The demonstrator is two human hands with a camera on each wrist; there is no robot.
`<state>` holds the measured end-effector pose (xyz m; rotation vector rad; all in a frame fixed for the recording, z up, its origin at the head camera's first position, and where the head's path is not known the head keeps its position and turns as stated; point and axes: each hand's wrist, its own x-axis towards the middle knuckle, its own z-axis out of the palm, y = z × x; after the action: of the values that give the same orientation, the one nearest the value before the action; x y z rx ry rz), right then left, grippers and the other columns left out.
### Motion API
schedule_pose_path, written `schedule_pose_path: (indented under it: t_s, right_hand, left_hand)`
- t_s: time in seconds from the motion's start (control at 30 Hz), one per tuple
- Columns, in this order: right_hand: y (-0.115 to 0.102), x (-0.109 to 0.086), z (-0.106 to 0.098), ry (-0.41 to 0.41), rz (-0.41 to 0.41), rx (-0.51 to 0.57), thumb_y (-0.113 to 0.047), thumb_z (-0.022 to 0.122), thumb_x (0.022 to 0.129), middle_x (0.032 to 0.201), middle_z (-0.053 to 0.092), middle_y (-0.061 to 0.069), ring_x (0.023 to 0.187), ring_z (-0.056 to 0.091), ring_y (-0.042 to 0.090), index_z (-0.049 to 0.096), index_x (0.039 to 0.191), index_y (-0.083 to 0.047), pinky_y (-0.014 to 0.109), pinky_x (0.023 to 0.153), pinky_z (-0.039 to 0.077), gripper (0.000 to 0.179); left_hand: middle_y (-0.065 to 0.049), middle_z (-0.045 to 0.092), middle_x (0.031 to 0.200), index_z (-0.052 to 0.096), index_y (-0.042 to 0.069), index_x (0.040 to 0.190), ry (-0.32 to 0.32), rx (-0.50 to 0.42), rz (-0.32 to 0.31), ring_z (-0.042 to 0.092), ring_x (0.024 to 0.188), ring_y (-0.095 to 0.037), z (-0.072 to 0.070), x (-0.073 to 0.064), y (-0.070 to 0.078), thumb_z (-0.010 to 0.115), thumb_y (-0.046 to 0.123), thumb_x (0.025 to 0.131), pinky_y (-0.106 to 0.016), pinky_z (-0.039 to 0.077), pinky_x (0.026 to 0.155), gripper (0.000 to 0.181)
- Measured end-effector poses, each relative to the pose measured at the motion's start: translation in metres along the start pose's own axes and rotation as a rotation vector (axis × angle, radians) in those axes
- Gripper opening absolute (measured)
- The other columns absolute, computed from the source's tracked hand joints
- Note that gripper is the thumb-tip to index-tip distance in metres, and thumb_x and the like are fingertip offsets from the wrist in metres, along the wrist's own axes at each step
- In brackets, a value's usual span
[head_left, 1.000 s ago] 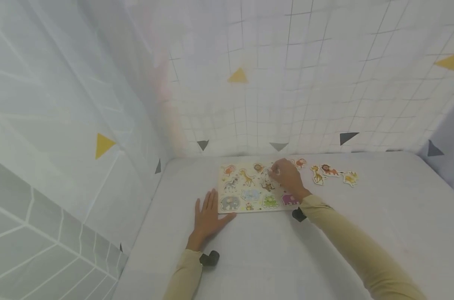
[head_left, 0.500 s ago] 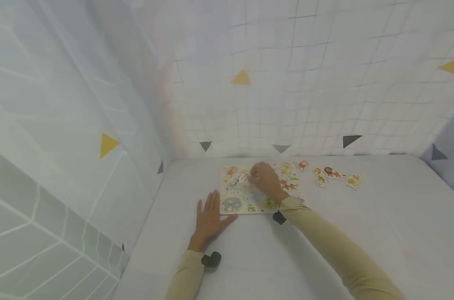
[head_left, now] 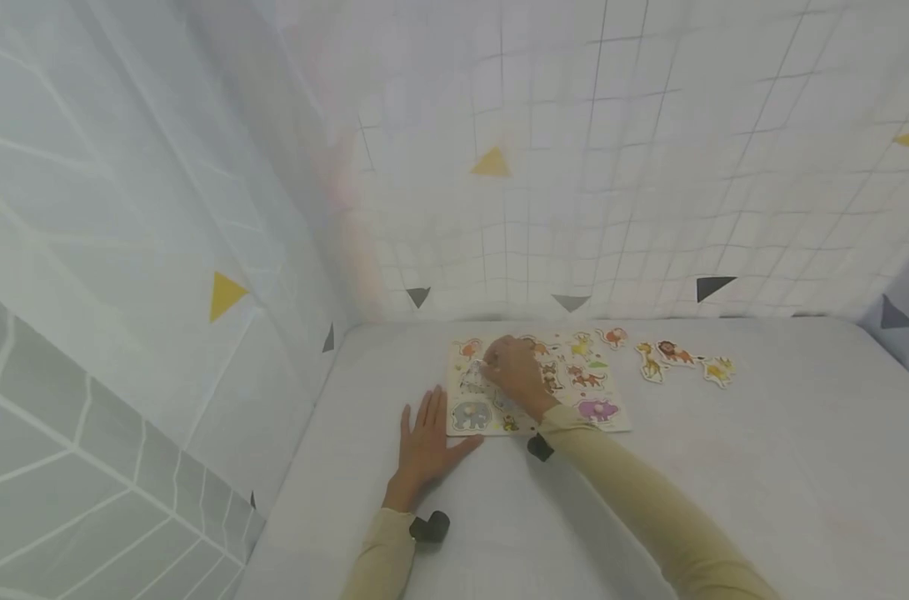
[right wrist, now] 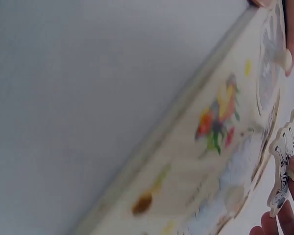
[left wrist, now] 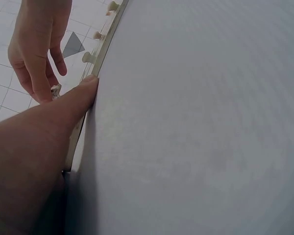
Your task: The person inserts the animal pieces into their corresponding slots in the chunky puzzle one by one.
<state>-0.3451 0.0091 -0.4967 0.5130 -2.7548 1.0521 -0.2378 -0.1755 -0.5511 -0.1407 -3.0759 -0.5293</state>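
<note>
Black-and-white zebra piece (right wrist: pixel 284 159) in the right hand (head_left: pixel 516 371): thumb and fingertips pinched on it, piece tilted, seemingly off the surface, over the left part of the puzzle board (head_left: pixel 611 390). Left hand (head_left: pixel 424 446) lies flat just beside the board's left edge, fingers straight, gripping nothing, thumb touching the near edge. We'd log the step as placing the zebra: held over, not yet seated, as far as we can judge. Next move should call for levelling it, matching outline to recess, then pressing down; catching a rim is the likely snag. We can't confirm alignment, since the hand blocks much of that area. Further out on the board we get the grey elephant (head_left: pixel 472 415) at near left, purple hippo (head_left: pixel 598 409) at near right. Past the right edge: loose monkey (head_left: pixel 613 337), giraffe (head_left: pixel 649 363), lion (head_left: pixel 676 353) and a yellow animal (head_left: pixel 718 371), species unclear, on the white tabletop (head_left: pixel 724 500).
</note>
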Motion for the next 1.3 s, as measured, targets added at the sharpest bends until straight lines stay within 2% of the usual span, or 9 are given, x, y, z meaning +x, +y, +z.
schedule_pose_path:
  t_s: [0.13,0.23,0.37,0.6,0.67,0.8,0.93,1.13,1.3]
  right_hand:
    - [0.000,0.000,0.007,-0.020,0.040,-0.002,-0.017,0.072,0.093,0.118,0.069,0.014,0.106,0.064,0.029,0.074,0.094,-0.005,0.043,0.088,0.059,0.012]
    - [0.002,-0.001,0.012,-0.021,0.052,-0.002,-0.017,0.072,0.093,0.119,0.069,0.014,0.110,0.064,0.030,0.074,0.094,-0.005,0.045,0.095,0.058,0.012]
    - [0.004,-0.002,0.017,0.002,0.026,-0.006,-0.016,0.073,0.093,0.120,0.069,0.014,0.113,0.064,0.031,0.074,0.094,-0.005,0.047,0.100,0.056,0.011]
    - [0.006,-0.002,0.023,0.020,-0.015,-0.017,-0.015,0.074,0.093,0.117,0.069,0.013,0.112,0.062,0.029,0.072,0.094,-0.006,0.044,0.101,0.056,0.009]
    - [0.006,-0.001,0.024,0.019,-0.015,-0.022,-0.015,0.075,0.092,0.117,0.069,0.013,0.112,0.063,0.029,0.072,0.093,-0.006,0.043,0.100,0.057,0.009]
    - [0.007,0.000,0.026,-0.005,-0.014,-0.045,-0.016,0.073,0.095,0.117,0.070,0.014,0.113,0.063,0.030,0.073,0.097,-0.005,0.044,0.102,0.056,0.011]
    - [0.008,0.002,0.026,-0.049,-0.009,-0.067,-0.017,0.070,0.098,0.120,0.071,0.013,0.119,0.064,0.030,0.073,0.104,-0.005,0.044,0.110,0.053,0.014]
    - [0.004,-0.001,0.024,-0.082,-0.007,-0.028,-0.014,0.069,0.098,0.118,0.072,0.014,0.120,0.064,0.031,0.071,0.112,-0.004,0.044,0.110,0.053,0.018]
    - [0.006,-0.001,0.027,-0.130,-0.019,-0.024,-0.013,0.066,0.098,0.126,0.070,0.015,0.128,0.061,0.032,0.069,0.119,-0.004,0.045,0.115,0.050,0.023]
  left_hand:
    - [-0.010,0.018,0.175,0.018,0.006,0.165,0.020,-0.031,0.012,0.016,0.163,-0.030,0.001,0.001,0.001,0.058,0.073,0.090,-0.061,0.004,0.133,0.108]
    - [-0.006,0.014,0.176,0.013,0.009,0.166,0.006,0.022,0.000,0.013,0.164,-0.026,0.007,0.002,-0.001,0.050,0.080,0.090,-0.058,0.004,0.134,0.110]
    - [-0.004,0.013,0.176,0.012,0.011,0.166,0.008,0.060,0.000,0.012,0.164,-0.025,0.013,0.003,-0.004,0.047,0.083,0.088,-0.057,0.005,0.134,0.112]
    - [-0.007,0.017,0.175,0.017,0.008,0.165,0.032,0.006,0.020,0.016,0.164,-0.027,0.012,0.002,-0.004,0.054,0.079,0.088,-0.059,0.007,0.133,0.111]
    - [-0.005,0.016,0.175,0.015,0.009,0.166,0.024,0.016,0.017,0.015,0.164,-0.026,0.013,0.003,-0.004,0.052,0.080,0.088,-0.058,0.006,0.133,0.111]
    - [-0.003,0.014,0.176,0.013,0.011,0.166,0.016,0.049,0.008,0.013,0.164,-0.024,0.015,0.005,-0.005,0.048,0.083,0.088,-0.057,0.006,0.134,0.112]
    - [-0.003,0.014,0.176,0.012,0.011,0.166,0.025,0.061,0.008,0.013,0.164,-0.024,0.018,0.007,-0.008,0.048,0.084,0.088,-0.057,0.007,0.133,0.113]
    - [-0.003,0.016,0.176,0.014,0.011,0.166,0.051,0.078,0.010,0.015,0.164,-0.024,0.019,0.009,-0.011,0.047,0.084,0.088,-0.057,0.009,0.133,0.112]
    - [-0.003,0.015,0.176,0.014,0.011,0.166,0.046,0.082,0.001,0.014,0.164,-0.023,0.020,0.010,-0.014,0.046,0.085,0.088,-0.057,0.008,0.133,0.112]
